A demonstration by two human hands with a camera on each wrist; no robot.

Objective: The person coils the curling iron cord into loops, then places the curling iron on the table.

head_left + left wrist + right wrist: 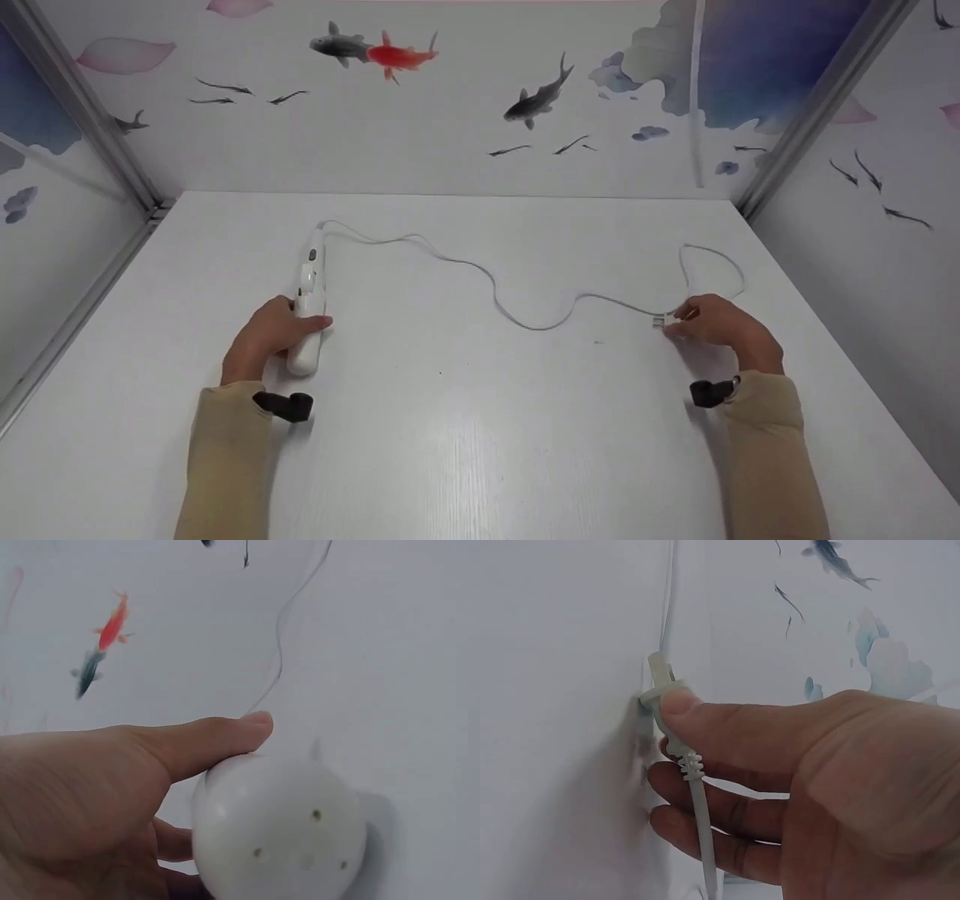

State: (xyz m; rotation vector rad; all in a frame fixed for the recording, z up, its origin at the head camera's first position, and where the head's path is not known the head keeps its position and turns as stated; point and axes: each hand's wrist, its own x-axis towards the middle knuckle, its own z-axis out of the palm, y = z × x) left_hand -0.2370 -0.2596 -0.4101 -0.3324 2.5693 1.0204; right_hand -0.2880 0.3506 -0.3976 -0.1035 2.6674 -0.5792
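Note:
A white corded curling iron (308, 306) lies lengthwise on the left side of the table, its cord leaving the far end. My left hand (270, 331) grips its thicker near part, thumb across the top and fingers down the far side. Its rounded end (277, 832), with small holes, fills the lower left wrist view. On the right, my right hand (726, 330) pinches the white plug (660, 671) between thumb and fingers, prongs pointing left in the head view. Two lower fingers lie behind the cord, partly bent. The white cord (534, 328) winds across the table between both hands.
Beyond the plug, the cord makes a loose loop (742, 270) on the white table (450, 435). Walls printed with fish (536, 101) enclose the back and sides. Both wrists carry a black camera mount (289, 406). A tiny speck (598, 343) lies near the plug.

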